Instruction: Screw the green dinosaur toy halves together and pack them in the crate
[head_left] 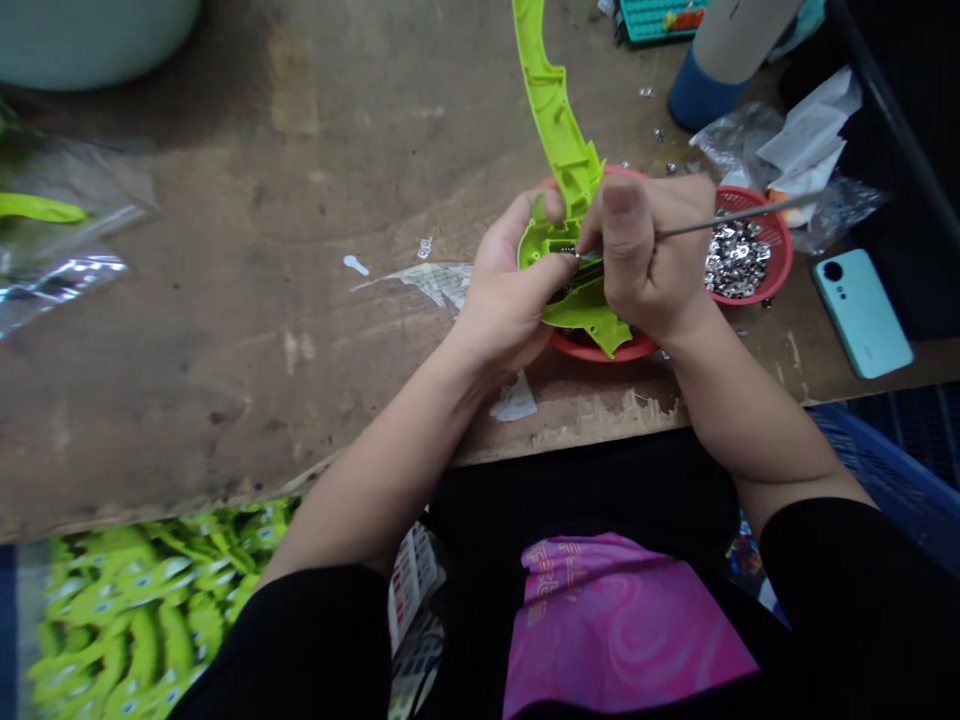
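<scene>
My left hand (517, 265) is closed around a lime-green plastic shell half (559, 120), a long curved piece whose ribbed inner side faces up. Its thumb presses near a small metal spring (564, 250) in a slot of the shell. My right hand (652, 245) is closed in a fist on a thin metal rod (742, 214) that sticks out to the right. The rod's working end is hidden by the fingers, close to the spring. Beneath the shell is a red plastic basket (600, 350), mostly covered by the hands.
A second red basket (784, 250) holds many small metal parts. Farther right lies a light-blue phone (862, 312). Plastic bags, a blue-and-clear container (701, 85) and a teal tray (649, 22) are at the back right. Many lime-green shells (142, 620) are piled below the table's left edge.
</scene>
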